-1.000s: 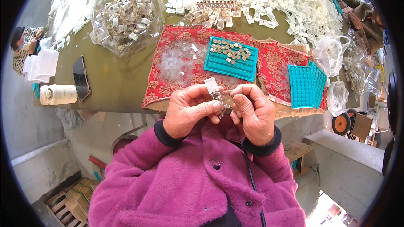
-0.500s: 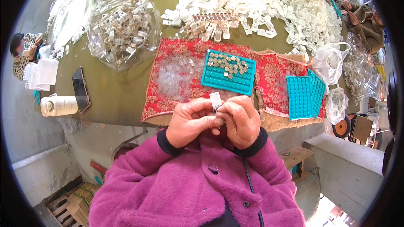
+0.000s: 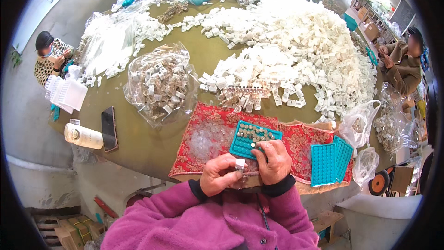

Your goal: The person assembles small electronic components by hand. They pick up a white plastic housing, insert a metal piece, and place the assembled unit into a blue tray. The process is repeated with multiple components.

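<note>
My left hand [image 3: 216,174] pinches a small white plastic casing [image 3: 240,163] upright between thumb and fingertips, in front of the red patterned cloth [image 3: 208,118]. My right hand [image 3: 274,161] reaches over the near right part of a teal tray [image 3: 241,147] with round pockets. Its thumb and forefinger come together at a shiny button cell [image 3: 253,145]; the exact grip is partly hidden. More silvery button cells [image 3: 252,132] lie in the tray's far half. Clear plastic bits [image 3: 206,141] form a heap on the cloth, left of the tray.
Two teal trays [image 3: 323,165] lie at the right, beside clear plastic bags [image 3: 366,164]. A large pile of white casings [image 3: 296,51] and a bag of parts [image 3: 162,83] lie beyond. A phone [image 3: 109,129] and a bottle [image 3: 83,136] stand left. Other people sit around the table.
My hands have parted: the right has moved from the casing to the tray, while the left keeps the casing. The view has tilted up, showing more of the table.
</note>
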Motion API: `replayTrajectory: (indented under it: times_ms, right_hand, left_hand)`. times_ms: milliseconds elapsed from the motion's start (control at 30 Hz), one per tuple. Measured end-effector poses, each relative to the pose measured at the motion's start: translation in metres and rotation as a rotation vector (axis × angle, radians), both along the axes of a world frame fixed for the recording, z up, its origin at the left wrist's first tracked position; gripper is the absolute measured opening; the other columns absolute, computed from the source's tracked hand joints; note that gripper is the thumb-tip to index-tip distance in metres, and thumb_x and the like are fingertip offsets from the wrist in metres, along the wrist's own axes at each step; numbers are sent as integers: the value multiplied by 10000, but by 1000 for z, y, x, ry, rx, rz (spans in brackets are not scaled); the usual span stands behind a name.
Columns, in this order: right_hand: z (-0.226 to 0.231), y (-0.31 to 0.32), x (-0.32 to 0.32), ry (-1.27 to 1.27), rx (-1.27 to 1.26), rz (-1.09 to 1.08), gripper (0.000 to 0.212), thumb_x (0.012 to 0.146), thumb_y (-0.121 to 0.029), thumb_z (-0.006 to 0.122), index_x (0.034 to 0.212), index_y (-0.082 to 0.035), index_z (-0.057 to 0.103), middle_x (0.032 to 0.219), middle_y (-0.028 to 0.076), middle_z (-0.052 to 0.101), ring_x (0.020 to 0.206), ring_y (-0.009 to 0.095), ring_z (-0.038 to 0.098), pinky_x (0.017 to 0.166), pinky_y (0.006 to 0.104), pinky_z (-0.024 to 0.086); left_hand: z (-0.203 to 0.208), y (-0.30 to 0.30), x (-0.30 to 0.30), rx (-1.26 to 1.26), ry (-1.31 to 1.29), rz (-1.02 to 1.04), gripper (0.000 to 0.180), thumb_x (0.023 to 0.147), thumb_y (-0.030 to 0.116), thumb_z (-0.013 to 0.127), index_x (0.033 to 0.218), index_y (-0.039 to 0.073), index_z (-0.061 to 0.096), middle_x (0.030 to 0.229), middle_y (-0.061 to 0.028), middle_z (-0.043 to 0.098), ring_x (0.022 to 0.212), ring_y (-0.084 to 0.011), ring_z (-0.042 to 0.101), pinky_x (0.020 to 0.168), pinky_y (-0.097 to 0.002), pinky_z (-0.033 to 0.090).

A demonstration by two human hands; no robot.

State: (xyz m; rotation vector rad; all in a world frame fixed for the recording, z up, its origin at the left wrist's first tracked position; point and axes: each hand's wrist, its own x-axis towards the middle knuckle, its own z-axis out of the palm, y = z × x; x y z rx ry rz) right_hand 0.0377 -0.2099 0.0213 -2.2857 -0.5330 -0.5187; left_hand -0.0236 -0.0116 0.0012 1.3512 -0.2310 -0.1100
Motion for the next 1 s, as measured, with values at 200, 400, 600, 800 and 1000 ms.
replayTrajectory:
  times_ms: [200, 400, 600, 800, 1000]
  right_hand:
    - [-9, 1, 6, 3, -26, -8, 167, 787, -50, 837, 924, -78, 747, 857, 87, 673, 787, 292, 672, 682, 400, 552]
    - [-14, -1, 2, -32, -81, -35, 197, 809, -9, 782, 988, -56, 716, 910, 111, 658, 856, 326, 666, 722, 416, 551]
    - [-1, 4, -7, -17, -5, -85, 153, 871, 17, 732, 995, -35, 658, 915, 137, 647, 850, 354, 664, 718, 432, 544]
    - [33, 3, -58, 303, 335, 88, 74, 984, -68, 697, 977, 1, 670, 877, 131, 687, 805, 269, 689, 731, 362, 546]
    - [41, 9, -88, 543, 517, 219, 124, 1018, -81, 690, 955, 26, 679, 818, 103, 745, 750, 155, 717, 688, 299, 564]
  left_hand:
    - [0, -2, 3, 41, 58, -35, 256, 963, -20, 678, 1218, -2, 694, 1036, -37, 613, 806, -83, 617, 654, -249, 513]
    - [-1, -4, 2, -9, 120, -20, 233, 983, -19, 663, 1215, -5, 684, 1037, -23, 604, 774, -66, 608, 626, -236, 495]
    - [-4, -3, 0, -62, 80, 9, 182, 1005, 13, 670, 1186, 14, 687, 1016, 7, 621, 808, -45, 607, 671, -225, 496]
    - [2, -15, -17, -152, 80, 94, 228, 1016, -9, 676, 1243, -12, 661, 975, -34, 693, 806, -112, 681, 718, -266, 586]
    - [10, -12, -43, -234, -57, 106, 319, 958, -92, 706, 1271, -55, 656, 1119, -90, 679, 957, -187, 731, 837, -325, 640]
